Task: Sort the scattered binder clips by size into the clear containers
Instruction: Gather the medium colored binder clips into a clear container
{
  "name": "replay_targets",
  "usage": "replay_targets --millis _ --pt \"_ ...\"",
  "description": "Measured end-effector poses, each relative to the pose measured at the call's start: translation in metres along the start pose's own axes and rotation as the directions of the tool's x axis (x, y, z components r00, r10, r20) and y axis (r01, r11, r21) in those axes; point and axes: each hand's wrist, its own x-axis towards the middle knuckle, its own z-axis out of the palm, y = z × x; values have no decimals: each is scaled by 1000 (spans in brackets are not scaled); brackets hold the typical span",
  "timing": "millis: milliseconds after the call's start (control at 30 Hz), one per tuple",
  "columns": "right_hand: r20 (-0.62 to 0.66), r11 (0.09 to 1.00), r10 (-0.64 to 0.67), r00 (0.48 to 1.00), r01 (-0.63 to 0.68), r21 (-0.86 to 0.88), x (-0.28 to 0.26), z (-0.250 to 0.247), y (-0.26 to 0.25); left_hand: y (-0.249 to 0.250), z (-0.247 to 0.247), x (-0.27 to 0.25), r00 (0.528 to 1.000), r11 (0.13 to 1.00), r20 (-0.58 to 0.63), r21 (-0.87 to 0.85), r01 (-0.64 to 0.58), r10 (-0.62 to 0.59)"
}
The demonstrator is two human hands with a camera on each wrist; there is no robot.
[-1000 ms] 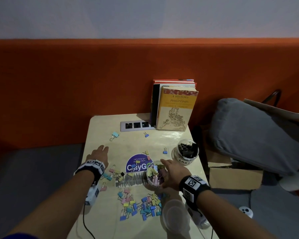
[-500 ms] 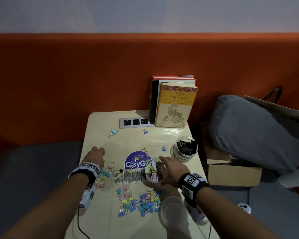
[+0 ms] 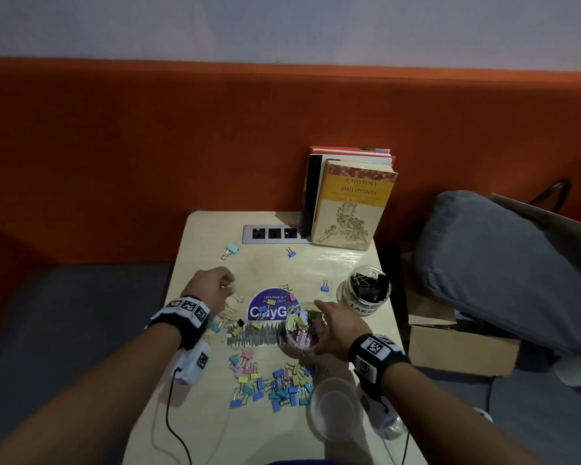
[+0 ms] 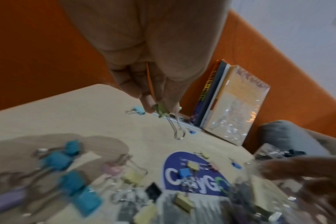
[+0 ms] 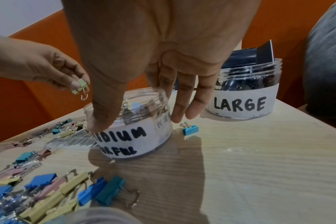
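Observation:
My left hand (image 3: pixel 228 286) pinches a pale green binder clip (image 4: pixel 162 111) by its body above the table, left of the round sticker; the wire handles hang down. The same green clip (image 5: pixel 79 86) shows in the right wrist view. My right hand (image 3: pixel 329 327) holds the clear jar labelled MEDIUM (image 5: pixel 132 136), thumb on its left side and fingers on its right; coloured clips lie inside that jar (image 3: pixel 301 330). The LARGE jar (image 3: pixel 368 290) with black clips stands behind and to the right. Several coloured clips (image 3: pixel 272 380) are scattered in front.
An empty clear jar (image 3: pixel 336 407) stands at the table's near right. Books (image 3: pixel 349 203) and a socket panel (image 3: pixel 272 233) are at the back. Loose clips (image 3: pixel 230 250) lie near them. A grey cushion (image 3: pixel 500 263) and cardboard box (image 3: pixel 460 350) are to the right.
My left hand has come up off the table's left side with the green clip between its fingertips. My right hand stays on the medium jar.

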Motion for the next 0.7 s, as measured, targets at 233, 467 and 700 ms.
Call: replay_targets --millis 233,467,700 --pt "6 1000 0 1000 0 7 0 0 1 68 27 -24 974 972 96 -131 -193 206" --pt "26 1000 -19 999 19 -6 1 0 4 99 51 -34 943 975 247 -75 -211 223" --pt "34 987 -24 999 18 161 -2 -3 16 81 48 -35 925 961 332 138 -241 184"
